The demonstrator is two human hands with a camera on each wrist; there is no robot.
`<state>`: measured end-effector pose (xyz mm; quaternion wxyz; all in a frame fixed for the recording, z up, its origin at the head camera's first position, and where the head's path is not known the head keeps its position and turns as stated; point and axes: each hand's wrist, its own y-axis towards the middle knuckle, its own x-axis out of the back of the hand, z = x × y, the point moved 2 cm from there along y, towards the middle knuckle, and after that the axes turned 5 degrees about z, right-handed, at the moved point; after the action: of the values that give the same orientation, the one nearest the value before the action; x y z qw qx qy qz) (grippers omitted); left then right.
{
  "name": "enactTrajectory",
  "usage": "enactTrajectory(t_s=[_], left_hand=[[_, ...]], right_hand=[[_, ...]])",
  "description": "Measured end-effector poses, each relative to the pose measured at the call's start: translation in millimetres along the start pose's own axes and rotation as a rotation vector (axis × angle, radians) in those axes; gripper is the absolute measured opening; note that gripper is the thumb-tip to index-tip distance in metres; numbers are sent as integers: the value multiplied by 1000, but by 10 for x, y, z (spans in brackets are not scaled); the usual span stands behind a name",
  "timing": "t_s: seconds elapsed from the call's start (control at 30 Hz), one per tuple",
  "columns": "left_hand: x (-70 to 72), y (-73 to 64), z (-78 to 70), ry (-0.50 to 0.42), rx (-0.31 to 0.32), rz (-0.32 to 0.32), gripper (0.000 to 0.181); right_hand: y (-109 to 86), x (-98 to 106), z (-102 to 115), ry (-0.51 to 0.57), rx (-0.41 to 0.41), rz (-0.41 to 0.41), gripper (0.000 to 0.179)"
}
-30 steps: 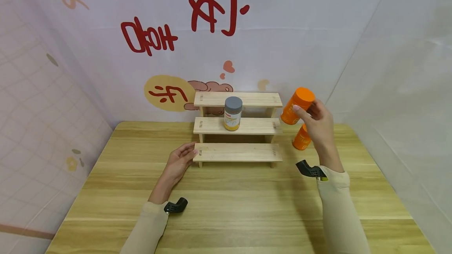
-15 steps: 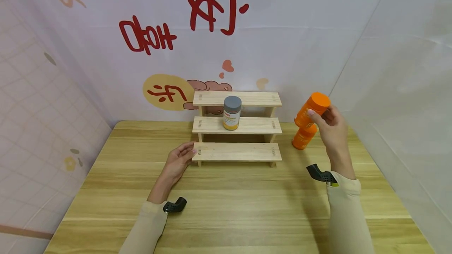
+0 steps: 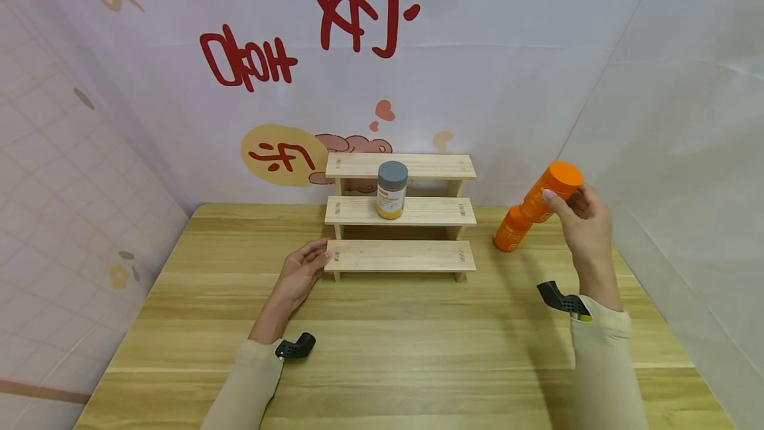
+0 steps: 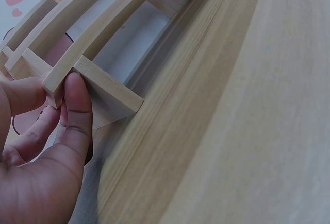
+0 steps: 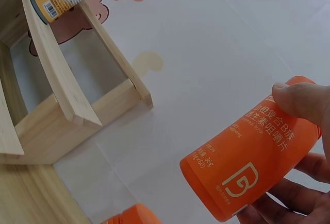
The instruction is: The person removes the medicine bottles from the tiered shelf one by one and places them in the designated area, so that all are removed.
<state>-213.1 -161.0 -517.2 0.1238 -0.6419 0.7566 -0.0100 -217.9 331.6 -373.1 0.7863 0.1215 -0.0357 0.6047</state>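
Only right-wrist view: held bottle [image 5: 250, 151] readable

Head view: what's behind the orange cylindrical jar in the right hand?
A second orange cylindrical jar on the wood-grain table, plus white backdrop. The held jar covers part of the second jar's lid; whatever else it blocks can't be seen.

Rack [image 3: 426, 210], orange bottle [image 3: 509, 233] on table [image 3: 394, 350] (wood-grained)
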Motion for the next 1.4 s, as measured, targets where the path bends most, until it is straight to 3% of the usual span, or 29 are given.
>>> enactTrajectory(t_s=[0.2,0.83,1.2,1.4], left_hand=[[-7,12,-6,-8,-5,9,47],[-16,7,-5,-9,-5,11,47],[-1,21,14,-10,-3,7,48],[2,11,10,-17,-3,3,48]], right_hand=[[20,118,-71,27,-18,-20,57],[93,407,-327,-59,-108,-20,62],[148,484,-674,-185,-168,-4,64],[180,468,-884,-172,-175,16,64]])
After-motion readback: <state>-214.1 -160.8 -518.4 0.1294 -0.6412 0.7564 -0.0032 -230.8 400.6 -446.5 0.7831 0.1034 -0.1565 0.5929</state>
